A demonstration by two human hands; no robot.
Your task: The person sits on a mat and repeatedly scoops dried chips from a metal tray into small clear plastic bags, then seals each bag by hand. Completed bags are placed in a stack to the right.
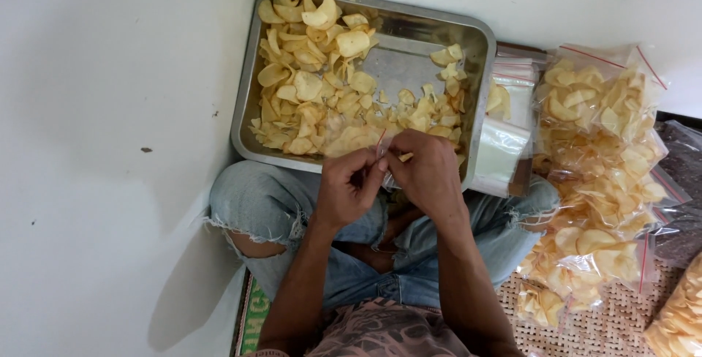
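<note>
Seated cross-legged, torn jeans. Left hand (349, 189) and right hand (426, 174) meet over the near rim of a steel tray (479, 72), fingers pinching a small clear bag (384, 153) with a red strip. Tray holds loose chips (314, 86), heaped at left. Filled chip bags (599, 159) piled right of tray; empty bags (504, 145) between.

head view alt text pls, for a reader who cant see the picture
Seen from above, a seated person's left hand and right hand pinch the top of a small clear bag over a metal tray half full of pale yellow chips. Filled bags of chips are piled to the right, with a stack of empty bags beside the tray.
</note>
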